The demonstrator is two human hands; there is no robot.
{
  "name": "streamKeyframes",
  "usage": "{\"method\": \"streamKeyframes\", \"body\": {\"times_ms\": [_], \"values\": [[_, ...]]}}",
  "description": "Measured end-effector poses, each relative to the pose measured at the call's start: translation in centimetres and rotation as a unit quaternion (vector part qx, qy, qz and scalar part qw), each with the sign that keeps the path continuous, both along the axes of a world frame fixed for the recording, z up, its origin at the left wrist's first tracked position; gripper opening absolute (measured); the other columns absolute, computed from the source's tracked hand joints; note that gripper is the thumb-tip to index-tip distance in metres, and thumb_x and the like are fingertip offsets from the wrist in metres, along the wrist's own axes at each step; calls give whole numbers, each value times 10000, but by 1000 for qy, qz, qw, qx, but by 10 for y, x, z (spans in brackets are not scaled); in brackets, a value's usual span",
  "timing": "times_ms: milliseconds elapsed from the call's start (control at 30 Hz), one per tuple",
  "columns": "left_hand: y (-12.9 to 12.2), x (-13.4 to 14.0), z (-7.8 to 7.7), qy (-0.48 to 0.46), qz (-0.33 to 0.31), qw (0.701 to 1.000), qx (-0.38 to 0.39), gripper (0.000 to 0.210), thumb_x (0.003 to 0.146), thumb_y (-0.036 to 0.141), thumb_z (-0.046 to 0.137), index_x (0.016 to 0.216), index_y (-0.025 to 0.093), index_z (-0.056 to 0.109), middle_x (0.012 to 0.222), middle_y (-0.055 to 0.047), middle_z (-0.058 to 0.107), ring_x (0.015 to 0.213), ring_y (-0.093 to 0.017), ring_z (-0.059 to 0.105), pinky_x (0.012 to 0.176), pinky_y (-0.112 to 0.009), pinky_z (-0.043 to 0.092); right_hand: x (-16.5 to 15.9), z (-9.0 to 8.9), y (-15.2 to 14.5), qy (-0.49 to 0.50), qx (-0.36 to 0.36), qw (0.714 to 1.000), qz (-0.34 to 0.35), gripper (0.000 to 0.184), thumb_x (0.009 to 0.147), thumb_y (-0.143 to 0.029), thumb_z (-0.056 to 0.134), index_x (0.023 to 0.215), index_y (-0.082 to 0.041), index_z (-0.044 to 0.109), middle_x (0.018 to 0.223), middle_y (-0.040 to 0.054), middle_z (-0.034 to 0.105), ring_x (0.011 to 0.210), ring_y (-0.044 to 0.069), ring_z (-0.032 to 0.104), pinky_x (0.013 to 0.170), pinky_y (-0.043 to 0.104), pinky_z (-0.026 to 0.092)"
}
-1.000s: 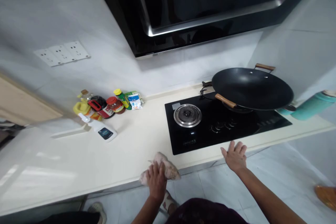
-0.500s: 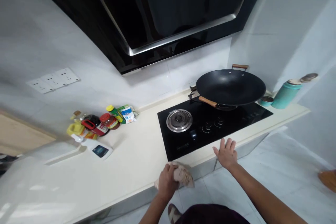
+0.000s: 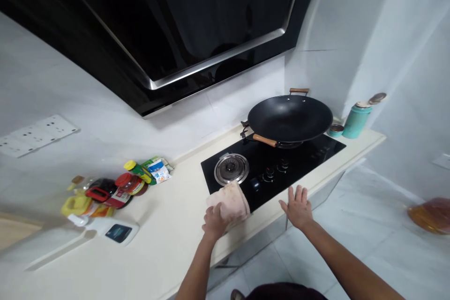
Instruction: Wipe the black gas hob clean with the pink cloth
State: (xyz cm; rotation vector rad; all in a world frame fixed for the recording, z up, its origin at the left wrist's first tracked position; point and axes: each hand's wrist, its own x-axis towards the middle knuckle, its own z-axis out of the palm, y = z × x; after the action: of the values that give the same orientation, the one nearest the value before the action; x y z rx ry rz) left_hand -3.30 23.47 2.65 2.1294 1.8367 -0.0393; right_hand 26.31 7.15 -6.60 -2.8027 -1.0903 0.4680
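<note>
My left hand [image 3: 215, 221] grips a folded pale pink cloth [image 3: 232, 200] by its near left side. The cloth lies over the front left corner of the black glass hob [image 3: 262, 194] and the counter edge beside it. Just behind the cloth is the bare round burner [image 3: 231, 168]. My right hand [image 3: 298, 208] rests with spread fingers on the counter's front edge, holding nothing. A big black wok [image 3: 290, 117] with wooden handles sits on the right burner. Two control knobs [image 3: 276, 169] stand between the burners.
Left on the cream counter [image 3: 168, 239] are a white spray bottle [image 3: 117, 231], a yellow jug [image 3: 75, 206], a dark bottle [image 3: 110, 192], a red-lidded jar [image 3: 131, 183] and seasoning packets [image 3: 160, 171]. A teal canister [image 3: 356, 122] stands far right. A black range hood [image 3: 197, 23] overhangs the hob.
My left hand has brought the cloth up from the counter's front edge onto the hob corner, where it now lies flatter. My right hand stays at the edge. The view has shifted right.
</note>
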Motion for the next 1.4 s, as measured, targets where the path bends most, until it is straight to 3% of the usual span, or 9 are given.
{"method": "streamKeyframes", "body": {"times_ms": [233, 333, 433, 600, 767, 900, 1100, 1233, 1400], "values": [[18, -125, 4, 49, 118, 992, 24, 581, 990, 606, 501, 1427, 268, 680, 1536, -215, 591, 1429, -426, 570, 1079, -620, 511, 7, -8, -3, 18, 3, 1000, -13, 853, 1085, -593, 287, 1754, -75, 177, 1827, 254, 33, 1693, 434, 7, 1298, 656, 203], [23, -183, 1, 69, 160, 984, 46, 585, 1025, 590, 394, 1417, 260, 677, 1559, -217, 565, 1461, -439, 533, 1106, -660, 471, 0, 13, 6, 43, -13, 998, -53, 795, 1082, -534, 294, 1733, -79, 270, 1831, 239, 42, 1688, 450, 6, 1289, 725, 145], [34, -224, -10, 64, 168, 979, 92, 564, 1032, 564, 374, 1402, 255, 666, 1516, -197, 595, 1440, -415, 542, 1124, -647, 459, -40, 51, 40, 19, 53, 998, -22, 690, 1087, -500, 328, 1679, -162, 435, 1844, 172, 83, 1684, 452, 12, 1298, 730, 75], [63, -242, -35, 39, 124, 982, 138, 644, 1046, 602, 297, 1482, 231, 593, 1543, -197, 565, 1481, -382, 496, 1175, -616, 424, -166, 97, 126, 141, 92, 975, 148, 695, 1074, -643, 400, 1701, -344, 404, 1845, 118, 155, 1678, 470, 72, 1289, 747, 38], [69, -236, -47, 39, 125, 983, 131, 727, 1040, 646, 229, 1536, 220, 547, 1622, -225, 481, 1557, -393, 403, 1221, -638, 353, -240, 87, 151, 172, 87, 955, 226, 736, 1036, -700, 501, 1665, -319, 483, 1851, 127, 59, 1675, 506, -63, 1270, 766, -97], [67, -239, -50, 30, 117, 984, 131, 717, 1038, 641, 226, 1532, 230, 543, 1627, -223, 475, 1543, -399, 408, 1203, -639, 358, -230, 73, 124, 139, 110, 955, 239, 590, 1084, -581, 471, 1610, -331, 563, 1835, 68, 204, 1702, 401, 40, 1339, 650, -60], [70, -244, -61, 19, 118, 984, 130, 657, 1021, 632, 316, 1509, 260, 551, 1637, -201, 480, 1553, -405, 391, 1205, -650, 344, -177, 66, 100, 50, 73, 985, 150, 536, 1119, -474, 379, 1598, -331, 574, 1816, 67, 283, 1693, 359, 156, 1344, 627, 87], [72, -247, -68, 11, 132, 982, 136, 651, 1009, 637, 336, 1517, 284, 540, 1638, -191, 490, 1554, -393, 395, 1203, -651, 352, -140, 67, 108, 4, 49, 993, 103, 526, 1110, -441, 385, 1575, -297, 585, 1801, 103, 314, 1665, 367, 233, 1307, 587, 218], [74, -244, -75, 33, 153, 980, 119, 747, 969, 691, 351, 1585, 288, 483, 1688, -188, 455, 1592, -386, 379, 1229, -626, 351, -109, 61, 139, -17, 36, 998, 57, 545, 1107, -373, 366, 1603, -225, 537, 1794, 163, 303, 1658, 396, 241, 1298, 556, 222]]}}
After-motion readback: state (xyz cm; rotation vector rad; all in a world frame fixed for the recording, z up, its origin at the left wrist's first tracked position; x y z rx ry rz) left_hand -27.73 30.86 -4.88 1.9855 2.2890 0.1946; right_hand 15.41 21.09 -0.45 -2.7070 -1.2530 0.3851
